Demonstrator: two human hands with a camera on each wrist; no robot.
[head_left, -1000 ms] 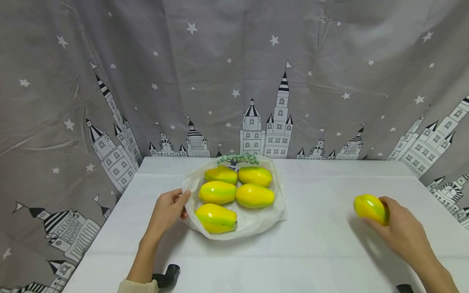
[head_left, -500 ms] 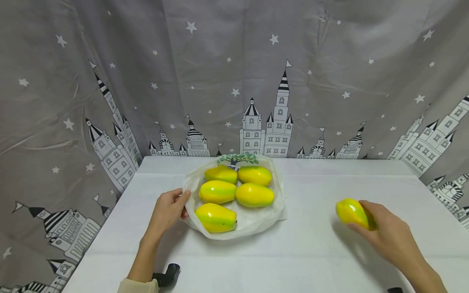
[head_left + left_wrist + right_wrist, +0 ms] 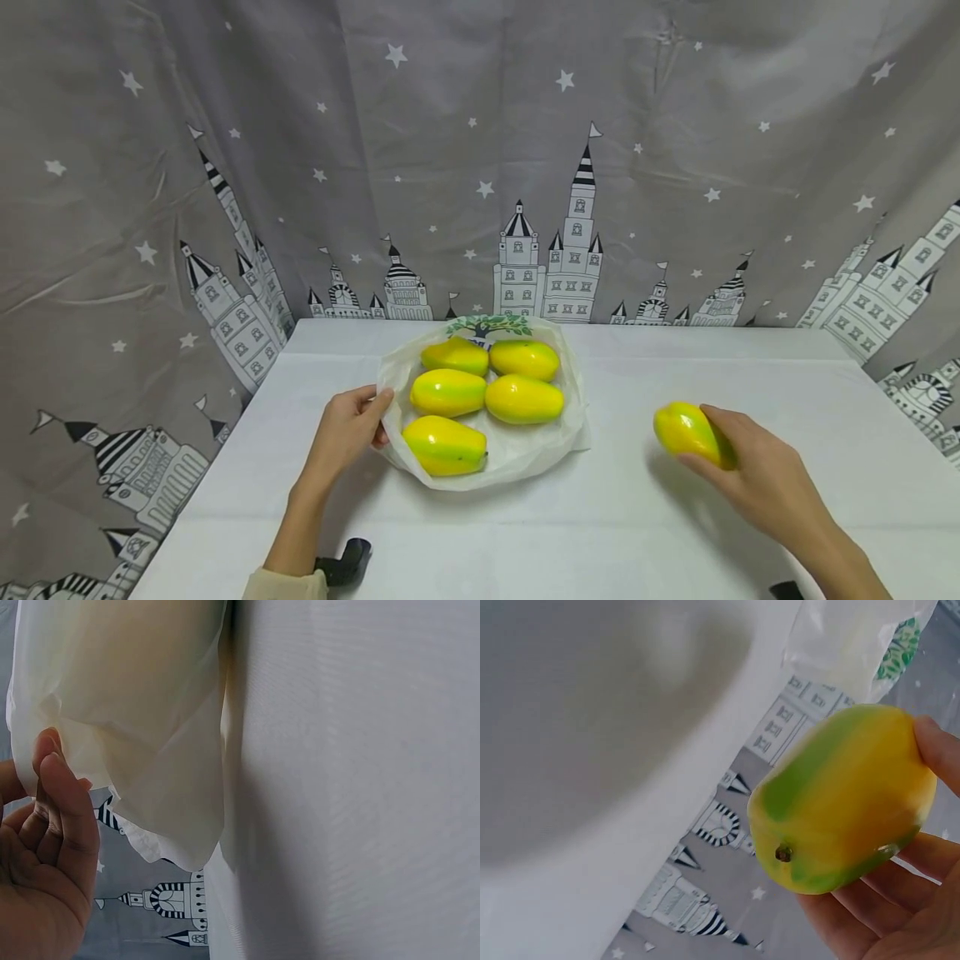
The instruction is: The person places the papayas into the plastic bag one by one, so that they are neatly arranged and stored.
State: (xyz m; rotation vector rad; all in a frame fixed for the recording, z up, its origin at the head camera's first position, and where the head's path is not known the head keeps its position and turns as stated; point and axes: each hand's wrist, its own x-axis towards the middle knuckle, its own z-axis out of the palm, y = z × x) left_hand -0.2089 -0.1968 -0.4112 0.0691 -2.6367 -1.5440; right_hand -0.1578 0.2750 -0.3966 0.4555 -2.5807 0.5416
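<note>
A white, translucent plastic bag (image 3: 525, 462) with a green tree print lies open-mouthed on the table, slightly left of centre. Inside it sit several yellow-green papayas (image 3: 523, 399), with bare bag showing at the front right. My left hand (image 3: 347, 429) pinches the bag's left rim between thumb and fingers; in the left wrist view the hand (image 3: 56, 840) is beside the hanging film. To the right of the bag, my right hand (image 3: 757, 467) grips another papaya (image 3: 684, 429), holding it above the table. Its small brown stem end shows on the papaya (image 3: 840, 802) in the right wrist view.
White cloth covers the table (image 3: 600, 533). Behind and at the sides hangs a grey curtain (image 3: 450, 150) printed with castles and stars. A black wrist device (image 3: 347, 562) is at the left forearm, and part of another (image 3: 786, 590) shows near the right.
My right hand has carried its papaya leftward over the table, closer to the bag. The left hand keeps its grip on the bag's rim, and the papayas inside have not moved.
</note>
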